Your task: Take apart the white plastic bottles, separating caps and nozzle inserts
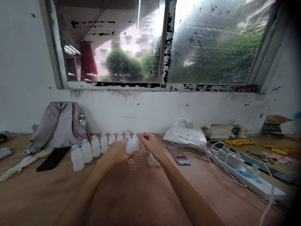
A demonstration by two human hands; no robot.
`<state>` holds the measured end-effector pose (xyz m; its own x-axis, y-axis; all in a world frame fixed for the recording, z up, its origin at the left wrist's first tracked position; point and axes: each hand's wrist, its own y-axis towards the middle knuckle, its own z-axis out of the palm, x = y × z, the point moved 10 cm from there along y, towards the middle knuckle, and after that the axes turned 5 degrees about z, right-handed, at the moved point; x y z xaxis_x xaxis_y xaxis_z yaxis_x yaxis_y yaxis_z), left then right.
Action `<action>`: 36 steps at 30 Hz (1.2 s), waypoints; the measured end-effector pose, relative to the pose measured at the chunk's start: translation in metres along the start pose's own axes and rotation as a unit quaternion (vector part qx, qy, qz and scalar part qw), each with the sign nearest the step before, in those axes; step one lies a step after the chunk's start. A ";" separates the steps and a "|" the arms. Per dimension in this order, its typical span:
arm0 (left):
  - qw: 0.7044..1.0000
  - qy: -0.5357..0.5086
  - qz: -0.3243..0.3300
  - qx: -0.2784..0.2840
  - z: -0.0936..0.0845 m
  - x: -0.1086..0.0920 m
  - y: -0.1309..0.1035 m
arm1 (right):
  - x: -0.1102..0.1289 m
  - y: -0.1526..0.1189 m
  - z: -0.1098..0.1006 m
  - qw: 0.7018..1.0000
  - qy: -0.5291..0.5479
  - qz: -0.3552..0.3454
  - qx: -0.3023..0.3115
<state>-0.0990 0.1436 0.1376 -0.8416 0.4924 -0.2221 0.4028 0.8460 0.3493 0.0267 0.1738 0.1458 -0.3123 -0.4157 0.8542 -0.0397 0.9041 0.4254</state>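
Through my left hand (117,150) I clasp a baby bottle (130,146), apparently steadying it while my right hand (150,142) pinches its top.

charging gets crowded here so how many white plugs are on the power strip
3 white plugs, all on the power strip: the first plug toward its far end, the second plug next to it, the third plug nearer the viewer. Others behind them may be hidden.

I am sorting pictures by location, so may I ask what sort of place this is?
Probably an improvised indoor workspace: a brown table bears a row of white bottles and a power strip with adapters plugged in.
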 end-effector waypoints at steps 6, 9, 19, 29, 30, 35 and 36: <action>0.994 -0.101 0.004 0.030 0.005 -0.006 0.000 | 0.008 -0.003 0.004 0.996 0.077 -0.012 0.046; 0.982 -0.180 0.017 0.054 0.007 -0.010 0.000 | 0.014 -0.004 0.005 0.992 0.101 -0.028 0.068; 0.775 -0.570 0.000 0.272 0.055 -0.018 -0.011 | 0.017 -0.007 0.014 0.976 0.137 -0.053 0.159; 0.812 -0.519 -0.022 0.267 0.067 -0.001 -0.004 | -0.005 0.002 0.017 0.971 0.129 -0.032 0.200; 0.820 -0.509 -0.018 0.262 0.067 0.000 -0.003 | -0.008 0.003 0.017 0.971 0.131 -0.029 0.200; 0.873 -0.428 0.012 0.234 0.070 0.009 0.005 | -0.037 0.008 0.018 0.979 0.076 0.044 0.183; 0.881 -0.412 0.014 0.233 0.072 0.012 0.006 | -0.046 0.008 0.018 0.981 0.047 0.064 0.174</action>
<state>-0.0808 0.1690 0.0714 -0.3597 0.3330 -0.8716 0.6844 0.7291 -0.0039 0.0232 0.2021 0.1050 -0.2473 -0.2884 0.9250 -0.3331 0.9218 0.1983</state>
